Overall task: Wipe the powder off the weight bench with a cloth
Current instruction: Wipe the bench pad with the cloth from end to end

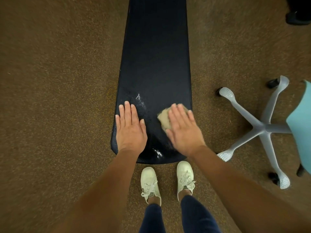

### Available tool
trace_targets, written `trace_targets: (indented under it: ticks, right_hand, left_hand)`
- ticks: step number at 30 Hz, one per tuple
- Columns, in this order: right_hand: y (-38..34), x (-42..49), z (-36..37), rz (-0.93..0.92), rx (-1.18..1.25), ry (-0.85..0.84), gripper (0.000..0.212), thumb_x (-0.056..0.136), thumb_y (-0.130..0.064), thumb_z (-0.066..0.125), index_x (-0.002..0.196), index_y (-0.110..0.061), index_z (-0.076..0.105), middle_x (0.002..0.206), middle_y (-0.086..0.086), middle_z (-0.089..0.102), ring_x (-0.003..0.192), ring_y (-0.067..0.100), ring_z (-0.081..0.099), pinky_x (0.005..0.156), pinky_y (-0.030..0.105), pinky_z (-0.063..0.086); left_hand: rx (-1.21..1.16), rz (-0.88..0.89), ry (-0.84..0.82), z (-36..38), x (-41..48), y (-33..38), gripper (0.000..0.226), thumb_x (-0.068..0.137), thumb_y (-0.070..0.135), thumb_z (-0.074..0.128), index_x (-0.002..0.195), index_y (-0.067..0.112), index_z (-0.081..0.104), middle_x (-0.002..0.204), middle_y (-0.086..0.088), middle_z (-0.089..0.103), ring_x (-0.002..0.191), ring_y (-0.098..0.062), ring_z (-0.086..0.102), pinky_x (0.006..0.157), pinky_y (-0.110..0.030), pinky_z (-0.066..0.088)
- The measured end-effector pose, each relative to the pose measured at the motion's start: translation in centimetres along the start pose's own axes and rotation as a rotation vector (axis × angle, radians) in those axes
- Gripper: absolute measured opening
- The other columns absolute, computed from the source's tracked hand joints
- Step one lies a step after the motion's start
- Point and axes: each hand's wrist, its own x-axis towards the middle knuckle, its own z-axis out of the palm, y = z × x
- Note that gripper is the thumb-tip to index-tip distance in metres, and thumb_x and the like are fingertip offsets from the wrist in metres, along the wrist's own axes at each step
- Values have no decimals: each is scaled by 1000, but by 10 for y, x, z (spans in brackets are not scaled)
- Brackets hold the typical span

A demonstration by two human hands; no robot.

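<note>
A long black padded weight bench (154,52) runs away from me over the floor. White powder (140,100) streaks its near part, and a smaller smear of powder (157,153) lies close to the near edge. My left hand (130,126) rests flat on the bench's near left side, fingers together, holding nothing. My right hand (182,127) presses flat on a beige cloth (164,118) at the near right side; the palm hides most of the cloth.
Brown speckled carpet (58,81) surrounds the bench. A grey five-star chair base (262,128) with castors and a pale blue seat (301,121) stands just right of the bench. My white shoes (168,180) stand at the bench's near end. A dark object (297,15) sits at the far right.
</note>
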Motion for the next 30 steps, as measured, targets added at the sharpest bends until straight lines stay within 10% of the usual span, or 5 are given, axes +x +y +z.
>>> trace_targets:
  ticks: [5, 10, 16, 22, 30]
  right_hand:
    - [-24, 35, -5, 311, 87, 91, 64, 100, -38, 16, 150, 1, 13, 159, 21, 7, 147, 35, -2, 119, 50, 1]
    - [-11, -25, 8, -39, 23, 17, 63, 100, -42, 16, 150, -3, 13, 159, 18, 14, 147, 33, 3, 118, 50, 12]
    - [-18, 7, 2, 382, 113, 103, 64, 99, -39, 14, 150, 1, 12, 159, 21, 6, 147, 35, -1, 119, 50, 5]
    - [-18, -60, 22, -58, 2, 6, 62, 101, -43, 17, 151, -5, 12, 159, 15, 12, 148, 31, 1, 119, 50, 9]
    - [-42, -23, 16, 310, 108, 80, 62, 101, -39, 17, 150, -1, 10, 159, 19, 3, 147, 33, -4, 119, 50, 5]
  left_hand:
    - [-11, 1, 4, 1, 0, -1, 59, 102, 33, 20, 151, 6, 2, 160, -11, -8, 147, -25, -12, 120, -43, -2]
    - [-1, 16, 1, 0, -1, -2, 60, 101, 33, 19, 151, 5, 4, 160, -11, -7, 147, -26, -11, 120, -43, -2]
    - [12, 26, 10, 1, -2, -3, 59, 101, 34, 18, 151, 5, 3, 160, -12, -7, 147, -26, -11, 120, -43, -1]
    - [10, 42, -6, 0, -2, -4, 60, 101, 34, 17, 151, 4, 2, 160, -11, -8, 147, -26, -12, 120, -43, -2]
    - [10, 54, 22, 4, -3, -6, 60, 101, 35, 18, 151, 4, 3, 160, -12, -6, 147, -27, -11, 120, -44, -1]
